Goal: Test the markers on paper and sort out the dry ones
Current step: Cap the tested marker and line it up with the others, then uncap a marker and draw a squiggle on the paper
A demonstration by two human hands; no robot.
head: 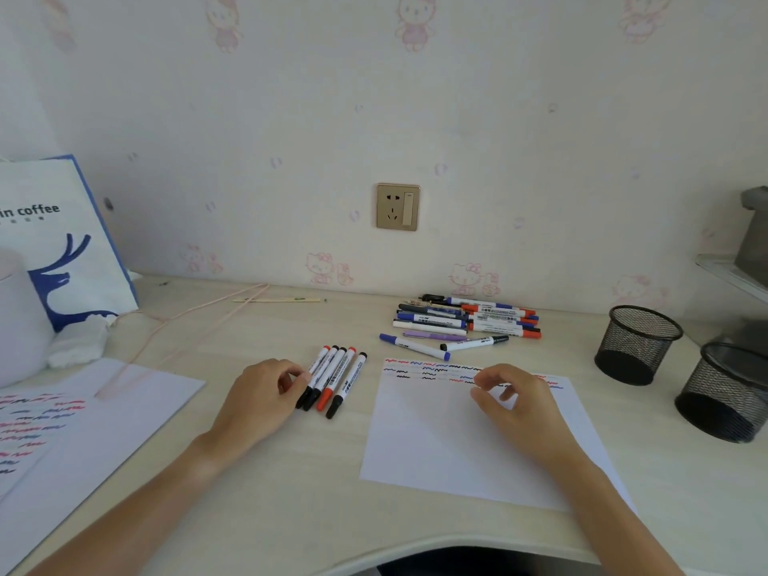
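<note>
We see a pale wood-grain counter (291, 471) set against a wall with faded cartoon-cat paper and a brass-coloured socket (398, 207). Two round black wire-mesh pen cups (638, 345) stand at the right, one nearer us than the other. At the left a white and blue paper bag (62, 243) printed "coffee" leans upright, beside a smooth white rounded container (16, 318) and a crumpled tissue (79, 347); a thin pink cord (199, 322) trails across the surface.

Our left hand (257, 399) rests on the counter, its curled fingertips touching the leftmost of a row of five markers (334, 378) (white barrels, red or black caps) lying side by side. Whether it grips one, we cannot tell. Our right hand (513, 403) hovers over the test sheet (440, 446), thumb and forefinger loosely curved, holding nothing; it hides part of the red, blue and black squiggles along the sheet's far edge. Beyond the sheet lies a loose pile of markers (465, 320) with blue, red and black caps. A second scribbled sheet (83, 430) lies at the left edge.
</note>
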